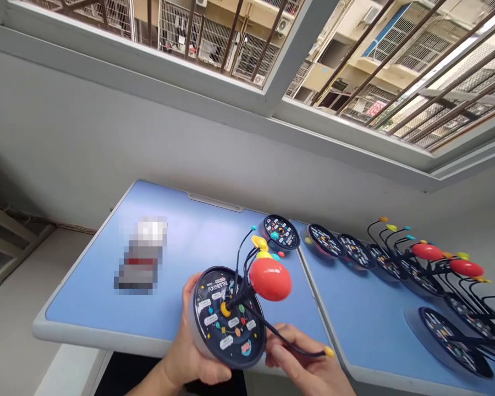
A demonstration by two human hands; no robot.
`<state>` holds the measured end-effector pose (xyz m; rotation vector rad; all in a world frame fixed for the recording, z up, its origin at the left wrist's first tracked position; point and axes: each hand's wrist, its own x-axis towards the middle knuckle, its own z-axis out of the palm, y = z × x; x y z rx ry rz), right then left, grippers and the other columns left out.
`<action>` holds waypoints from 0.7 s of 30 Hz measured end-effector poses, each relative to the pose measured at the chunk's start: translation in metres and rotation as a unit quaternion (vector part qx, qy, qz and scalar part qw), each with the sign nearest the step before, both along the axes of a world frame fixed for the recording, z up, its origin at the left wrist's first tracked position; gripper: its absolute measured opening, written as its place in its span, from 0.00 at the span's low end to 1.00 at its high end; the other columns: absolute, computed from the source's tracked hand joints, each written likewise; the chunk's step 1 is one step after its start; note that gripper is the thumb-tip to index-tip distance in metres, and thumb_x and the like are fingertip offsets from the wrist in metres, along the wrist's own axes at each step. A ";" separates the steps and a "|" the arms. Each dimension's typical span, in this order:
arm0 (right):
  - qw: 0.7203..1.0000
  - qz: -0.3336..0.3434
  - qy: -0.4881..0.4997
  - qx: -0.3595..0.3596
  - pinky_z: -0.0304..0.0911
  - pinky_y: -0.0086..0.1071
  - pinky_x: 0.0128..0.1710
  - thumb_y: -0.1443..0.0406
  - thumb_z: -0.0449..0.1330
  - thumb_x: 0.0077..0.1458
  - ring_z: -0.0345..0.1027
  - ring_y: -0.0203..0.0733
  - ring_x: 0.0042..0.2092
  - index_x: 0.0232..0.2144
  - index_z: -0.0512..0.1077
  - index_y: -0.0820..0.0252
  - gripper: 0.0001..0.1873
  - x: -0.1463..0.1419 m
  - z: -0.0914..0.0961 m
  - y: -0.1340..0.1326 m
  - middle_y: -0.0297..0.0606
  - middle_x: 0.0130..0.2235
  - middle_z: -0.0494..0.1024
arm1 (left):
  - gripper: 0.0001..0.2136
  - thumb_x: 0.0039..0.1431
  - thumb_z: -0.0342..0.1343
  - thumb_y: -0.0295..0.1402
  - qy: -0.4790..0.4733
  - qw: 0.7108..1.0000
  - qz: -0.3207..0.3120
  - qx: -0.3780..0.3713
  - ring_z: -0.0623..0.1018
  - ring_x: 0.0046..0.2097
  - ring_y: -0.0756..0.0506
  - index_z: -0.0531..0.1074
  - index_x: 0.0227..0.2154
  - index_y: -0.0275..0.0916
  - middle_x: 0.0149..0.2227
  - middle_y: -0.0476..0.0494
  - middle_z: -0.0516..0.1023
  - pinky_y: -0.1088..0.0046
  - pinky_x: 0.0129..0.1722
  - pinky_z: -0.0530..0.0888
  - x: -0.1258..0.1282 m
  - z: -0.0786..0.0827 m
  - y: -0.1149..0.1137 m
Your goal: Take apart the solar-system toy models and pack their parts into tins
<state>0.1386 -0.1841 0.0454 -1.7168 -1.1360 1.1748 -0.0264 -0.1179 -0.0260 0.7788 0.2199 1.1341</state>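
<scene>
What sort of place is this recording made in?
Probably a small toy-assembly workroom: blue plastic-topped tables along a grey wall, a row of identical round dark planet-model bases, and a barred window facing apartment blocks.

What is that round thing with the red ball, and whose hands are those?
The camera sits on a person's head, looking down, so those are that person's own hands. The left hand grips a dark round base with little pictures on it. A big red ball and small coloured beads stand up from it on thin wires. The right hand pinches one black wire with a yellow bead at its end. Below is a blue table. More such toys stand in a row on the right, under a window.
</scene>
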 end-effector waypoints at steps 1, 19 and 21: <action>1.000 -0.007 0.017 0.005 0.67 0.30 0.30 0.54 0.62 0.46 0.67 0.40 0.29 0.24 0.73 0.57 0.12 0.001 -0.002 0.003 0.36 0.28 0.73 | 0.50 0.34 0.69 0.38 -0.004 1.000 -0.002 -0.018 0.64 0.56 0.30 0.42 0.57 0.50 0.55 0.38 0.61 0.50 0.55 0.58 0.000 0.002 0.002; 0.994 -0.057 0.063 0.063 0.64 0.34 0.35 0.56 0.62 0.47 0.68 0.40 0.31 0.32 0.76 0.59 0.14 0.046 -0.044 0.042 0.38 0.28 0.76 | 0.51 0.29 0.69 0.29 0.417 0.902 -0.007 0.110 0.65 0.55 0.35 0.48 0.59 0.45 0.56 0.38 0.60 0.56 0.52 0.66 0.003 -0.002 0.064; 0.996 -0.047 0.030 0.072 0.63 0.33 0.34 0.55 0.61 0.48 0.67 0.40 0.31 0.32 0.76 0.59 0.14 0.048 -0.046 0.045 0.37 0.27 0.74 | 0.46 0.30 0.68 0.30 0.498 0.847 0.030 0.184 0.59 0.58 0.34 0.56 0.57 0.44 0.58 0.37 0.57 0.54 0.55 0.62 0.001 -0.003 0.070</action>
